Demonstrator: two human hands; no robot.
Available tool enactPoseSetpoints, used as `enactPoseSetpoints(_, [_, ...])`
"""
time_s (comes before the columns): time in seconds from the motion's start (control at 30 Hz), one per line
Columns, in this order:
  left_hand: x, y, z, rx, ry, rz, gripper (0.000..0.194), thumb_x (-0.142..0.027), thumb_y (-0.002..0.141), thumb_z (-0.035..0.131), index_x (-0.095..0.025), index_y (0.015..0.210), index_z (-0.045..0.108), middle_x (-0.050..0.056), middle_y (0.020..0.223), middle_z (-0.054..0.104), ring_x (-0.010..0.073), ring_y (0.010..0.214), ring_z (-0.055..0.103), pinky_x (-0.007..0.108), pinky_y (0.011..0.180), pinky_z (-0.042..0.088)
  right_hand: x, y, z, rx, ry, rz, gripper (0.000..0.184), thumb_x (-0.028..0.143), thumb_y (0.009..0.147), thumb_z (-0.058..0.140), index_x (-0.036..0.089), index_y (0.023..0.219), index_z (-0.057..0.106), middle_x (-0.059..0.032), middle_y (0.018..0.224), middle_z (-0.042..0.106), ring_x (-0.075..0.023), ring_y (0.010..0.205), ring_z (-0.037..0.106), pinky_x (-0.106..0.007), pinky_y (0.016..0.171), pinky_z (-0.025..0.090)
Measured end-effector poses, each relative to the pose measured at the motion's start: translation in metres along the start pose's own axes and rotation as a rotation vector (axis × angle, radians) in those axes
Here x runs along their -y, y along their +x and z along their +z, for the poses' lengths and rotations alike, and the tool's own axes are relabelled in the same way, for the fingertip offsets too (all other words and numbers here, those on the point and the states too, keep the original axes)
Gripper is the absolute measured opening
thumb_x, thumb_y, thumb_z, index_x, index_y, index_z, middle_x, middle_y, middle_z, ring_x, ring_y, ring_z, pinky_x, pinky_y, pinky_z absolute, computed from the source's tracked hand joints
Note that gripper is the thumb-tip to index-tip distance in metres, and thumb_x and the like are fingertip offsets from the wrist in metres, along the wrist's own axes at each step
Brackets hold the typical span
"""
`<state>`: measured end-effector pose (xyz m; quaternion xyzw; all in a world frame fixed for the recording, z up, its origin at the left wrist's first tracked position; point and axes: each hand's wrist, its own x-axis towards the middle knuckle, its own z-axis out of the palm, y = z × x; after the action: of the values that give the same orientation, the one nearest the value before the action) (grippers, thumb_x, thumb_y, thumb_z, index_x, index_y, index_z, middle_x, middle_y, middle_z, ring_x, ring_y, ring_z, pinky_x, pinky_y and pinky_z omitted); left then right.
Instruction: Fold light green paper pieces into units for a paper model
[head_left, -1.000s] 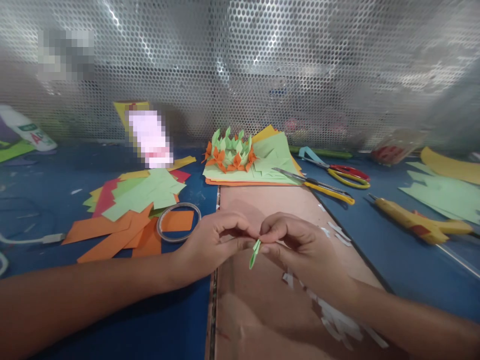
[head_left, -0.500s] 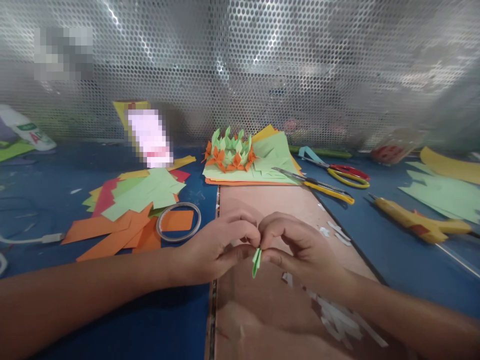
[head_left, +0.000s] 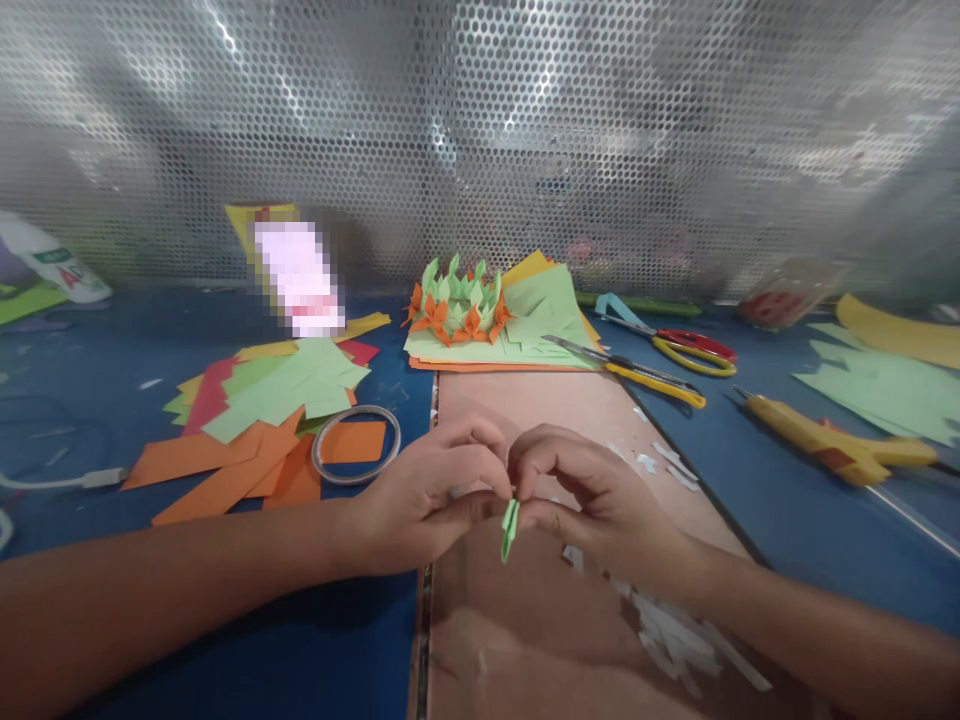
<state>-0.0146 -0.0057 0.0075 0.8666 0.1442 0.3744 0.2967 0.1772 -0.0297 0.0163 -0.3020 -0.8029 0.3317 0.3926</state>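
Between both sets of fingertips is a small folded piece of green paper [head_left: 509, 532], its narrow end pointing down. My left hand [head_left: 431, 495] pinches it from the left, thumb and fingers together. From the other side my right hand [head_left: 589, 490] pinches the same piece, with its thumb below the bent fingers. The upper part of the paper is hidden by the fingertips. Beyond the hands, a ring of green and orange folded paper shapes [head_left: 459, 308] rests on a stack of coloured paper sheets [head_left: 551, 310].
Left of my hands are a tape roll [head_left: 321, 468], orange paper strips [head_left: 225, 490] and a cable plug [head_left: 105, 478]. To the right lie a utility knife [head_left: 652, 380], scissors [head_left: 694, 355], a yellow glue gun [head_left: 825, 435] and white paper scraps [head_left: 675, 635]. A perforated metal panel [head_left: 360, 170] stands behind.
Both hands and the green paper have shifted very slightly left and down. The grip on the paper looks nearly the same.
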Motion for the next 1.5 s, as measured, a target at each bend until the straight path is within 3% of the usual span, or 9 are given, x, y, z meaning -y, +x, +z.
enactPoseSetpoints(0.2, [-0.009,0.004,-0.001,-0.081,0.002,0.041,0.008,-0.01,0.075,0.057,-0.018,0.074,0.058,0.004,0.08,0.052,0.0121,0.072,0.055,0.024,0.065,0.047,-0.002,-0.002,0.001,-0.005,-0.001,0.02,0.015,0.029,0.078,0.063,0.018,0.07,0.057,-0.0019,0.071,0.06,-0.0122,0.07,0.058,-0.025,0.066,0.046])
enactPoseSetpoints(0.37, [-0.008,0.004,-0.001,-0.079,-0.005,0.077,0.011,-0.006,0.073,0.058,-0.017,0.076,0.057,0.004,0.077,0.054,0.0123,0.069,0.055,0.024,0.063,0.048,-0.003,-0.004,0.003,-0.008,0.048,0.024,0.015,0.027,0.077,0.065,0.018,0.068,0.057,-0.0017,0.07,0.06,-0.0118,0.068,0.059,-0.025,0.064,0.047])
enactPoseSetpoints(0.8, [-0.005,0.003,-0.006,-0.103,0.029,0.102,0.015,-0.003,0.075,0.051,-0.017,0.08,0.053,0.005,0.082,0.052,0.0135,0.076,0.052,0.026,0.07,0.046,0.001,-0.004,-0.003,-0.069,-0.149,-0.193,0.009,0.016,0.082,0.056,0.02,0.074,0.053,-0.0038,0.073,0.058,-0.0148,0.076,0.057,-0.025,0.066,0.046])
enactPoseSetpoints(0.97, [-0.002,0.004,-0.007,-0.1,0.01,0.117,0.016,-0.003,0.077,0.048,-0.017,0.083,0.05,0.006,0.081,0.056,0.0149,0.079,0.055,0.026,0.072,0.046,-0.003,-0.005,-0.006,-0.076,-0.106,-0.122,0.009,0.019,0.084,0.052,0.02,0.075,0.051,-0.0043,0.077,0.056,-0.0152,0.074,0.055,-0.027,0.067,0.044])
enactPoseSetpoints(1.1, [0.001,0.002,-0.005,-0.075,-0.054,0.104,0.013,-0.006,0.082,0.043,-0.018,0.083,0.048,0.007,0.085,0.06,0.0166,0.084,0.055,0.031,0.079,0.044,-0.003,-0.005,-0.004,-0.026,0.108,0.093,0.014,0.025,0.085,0.052,0.018,0.073,0.048,-0.0017,0.073,0.051,-0.0123,0.066,0.048,-0.024,0.061,0.041])
enactPoseSetpoints(1.17, [0.002,0.001,-0.003,-0.089,-0.097,0.037,0.01,-0.011,0.085,0.041,-0.019,0.083,0.047,0.007,0.086,0.06,0.017,0.087,0.055,0.032,0.081,0.043,-0.003,-0.005,-0.002,-0.029,0.227,0.206,0.016,0.028,0.085,0.053,0.018,0.073,0.047,-0.0004,0.072,0.048,-0.0108,0.065,0.045,-0.022,0.059,0.039])
enactPoseSetpoints(1.3, [0.002,-0.002,0.002,-0.119,-0.266,-0.243,0.007,-0.023,0.089,0.04,-0.019,0.085,0.045,0.004,0.088,0.053,0.0134,0.08,0.051,0.026,0.072,0.043,-0.005,-0.004,0.001,-0.095,0.389,0.299,0.016,0.029,0.081,0.059,0.018,0.075,0.049,0.0006,0.075,0.047,-0.0097,0.067,0.044,-0.021,0.06,0.038])
enactPoseSetpoints(1.5, [0.0,0.002,0.006,-0.138,-0.6,-0.553,0.014,-0.032,0.086,0.049,-0.019,0.082,0.045,-0.003,0.074,0.043,0.0077,0.065,0.041,0.019,0.06,0.035,-0.008,-0.002,0.002,-0.148,0.614,0.473,0.023,0.033,0.071,0.07,0.016,0.072,0.054,0.0036,0.065,0.05,-0.0066,0.057,0.043,-0.019,0.053,0.034])
